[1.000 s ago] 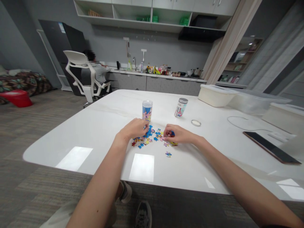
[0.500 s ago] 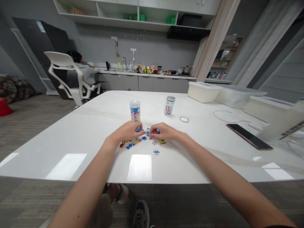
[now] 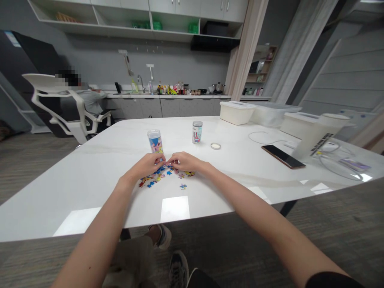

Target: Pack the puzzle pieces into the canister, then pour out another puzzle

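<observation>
Colourful jigsaw pieces (image 3: 151, 184) lie scattered on the white table under and in front of both hands. My left hand (image 3: 151, 163) is pinched just above the pieces, its fingertips close to those of the other hand. My right hand (image 3: 184, 161) is also closed in a pinch; what either hand holds is too small to make out. One loose piece (image 3: 183, 186) lies apart, nearer the table's front edge. Behind my left hand stands a clear-topped cylinder (image 3: 155, 141) with a cartoon picture. A second can (image 3: 197, 133) stands farther back, beside a round lid (image 3: 215, 146).
At the right are a phone (image 3: 283, 156), a tall pale cup (image 3: 319, 136), cables and plastic boxes (image 3: 237, 112). A person (image 3: 90, 100) sits in a white-framed chair (image 3: 57, 104) at the back left, by a kitchen counter.
The camera view has turned to the right, so the table's things appear farther left. My two hands have come closer together, with their fingertips now nearly touching.
</observation>
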The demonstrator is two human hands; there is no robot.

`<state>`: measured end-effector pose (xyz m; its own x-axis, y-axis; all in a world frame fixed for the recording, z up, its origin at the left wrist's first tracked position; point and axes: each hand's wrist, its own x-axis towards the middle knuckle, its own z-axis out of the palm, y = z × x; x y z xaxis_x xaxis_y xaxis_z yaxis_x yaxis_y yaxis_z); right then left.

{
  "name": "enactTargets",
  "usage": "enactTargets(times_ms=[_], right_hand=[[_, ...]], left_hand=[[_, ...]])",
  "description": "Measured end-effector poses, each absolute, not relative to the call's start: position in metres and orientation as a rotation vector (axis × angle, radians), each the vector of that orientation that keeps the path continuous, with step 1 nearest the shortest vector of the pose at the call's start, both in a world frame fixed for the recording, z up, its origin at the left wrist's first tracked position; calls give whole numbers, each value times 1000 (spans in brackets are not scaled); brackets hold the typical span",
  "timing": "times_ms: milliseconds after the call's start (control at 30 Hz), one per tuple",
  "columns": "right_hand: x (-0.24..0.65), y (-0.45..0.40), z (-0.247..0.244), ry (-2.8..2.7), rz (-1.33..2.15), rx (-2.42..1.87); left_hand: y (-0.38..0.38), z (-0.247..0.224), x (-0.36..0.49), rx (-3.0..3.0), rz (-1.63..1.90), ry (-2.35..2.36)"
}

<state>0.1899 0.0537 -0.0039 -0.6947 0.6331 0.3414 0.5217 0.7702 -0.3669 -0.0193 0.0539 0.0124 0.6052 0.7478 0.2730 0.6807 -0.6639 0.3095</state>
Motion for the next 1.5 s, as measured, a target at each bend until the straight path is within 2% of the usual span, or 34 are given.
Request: enactTargets(times_ms=[500, 1500], right_hand=[[210, 47, 6, -2579, 541, -984], [218, 33, 7, -2454, 744, -1004]], left_hand=[[54, 20, -35, 2824, 314, 1408], [27, 18, 5, 2984, 309, 1066]])
